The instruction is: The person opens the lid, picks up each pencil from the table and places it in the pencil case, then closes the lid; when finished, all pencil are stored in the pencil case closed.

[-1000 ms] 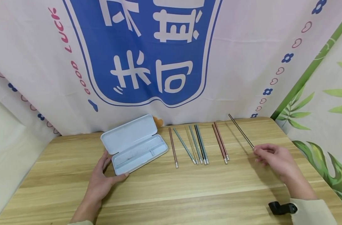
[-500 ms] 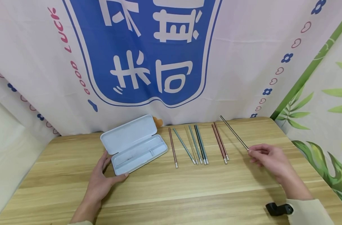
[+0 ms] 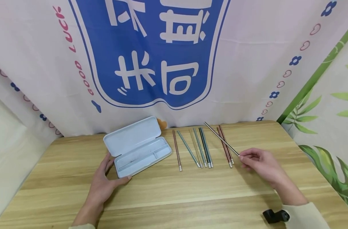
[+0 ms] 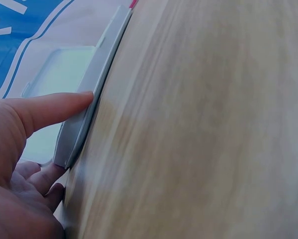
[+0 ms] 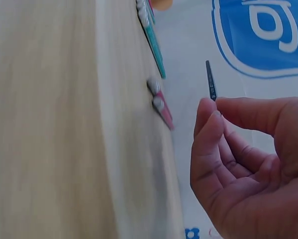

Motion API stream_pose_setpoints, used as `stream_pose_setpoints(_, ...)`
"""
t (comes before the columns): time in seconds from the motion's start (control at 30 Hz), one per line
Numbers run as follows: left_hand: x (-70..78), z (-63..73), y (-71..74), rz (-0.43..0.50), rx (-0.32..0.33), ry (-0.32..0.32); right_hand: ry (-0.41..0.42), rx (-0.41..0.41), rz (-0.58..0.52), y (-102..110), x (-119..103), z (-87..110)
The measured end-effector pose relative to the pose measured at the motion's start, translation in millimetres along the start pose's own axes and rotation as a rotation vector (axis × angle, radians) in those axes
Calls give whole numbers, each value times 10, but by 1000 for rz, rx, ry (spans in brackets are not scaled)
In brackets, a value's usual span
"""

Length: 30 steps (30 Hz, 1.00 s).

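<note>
Reading my feeds: the step in hand looks like a one-pencil carry, with the case held steady. Right hand (image 3: 257, 160), right of centre, has a tight thumb-and-fingertip pinch on the near end of a dark, metallic-looking pencil (image 3: 217, 134); far end angles to the upper left, across the red pair (image 3: 227, 156). Right wrist view puts that hand off the tabletop (image 3: 168, 197). Left hand (image 3: 103, 184) is spread wide round the left end of the pale blue case (image 3: 142, 152), left of centre: thumb on the front edge, fingers at the back corner. Lid's up, no pencils in it. Blue, gold and black pencils (image 3: 199, 148) plus a lone red one (image 3: 177, 150) lie between case and red pair. I'd judge the next move calls for keeping the pinch and enough height to pass over those without dragging them. Versus the earlier head frames: held pencil and right hand have shifted left, from right of the red pair to crossing it; left hand, case and laid-out pencils look unchanged, barring slight camera drift.
</note>
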<state>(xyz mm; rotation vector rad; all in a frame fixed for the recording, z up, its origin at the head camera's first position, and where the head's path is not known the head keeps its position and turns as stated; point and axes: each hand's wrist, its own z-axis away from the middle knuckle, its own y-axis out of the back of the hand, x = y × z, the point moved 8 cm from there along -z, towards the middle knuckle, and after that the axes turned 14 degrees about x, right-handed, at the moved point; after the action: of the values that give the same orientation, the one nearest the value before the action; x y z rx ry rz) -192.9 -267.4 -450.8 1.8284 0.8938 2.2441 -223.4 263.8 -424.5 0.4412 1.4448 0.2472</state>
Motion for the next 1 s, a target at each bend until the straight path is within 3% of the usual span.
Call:
stream_pose_setpoints(0.37, -11, -8, 4, 6, 0, -3, 94, -89, 49, -423, -427, -52)
stream_pose_setpoints(0.63, 6, -4, -13, 1, -6, -14, 180, -115, 143, -709, -712, -143)
stream_pose_setpoints(1.0, 13, -9, -13, 2, 2, -19, 270, -161, 182, -1145, -1070, -306)
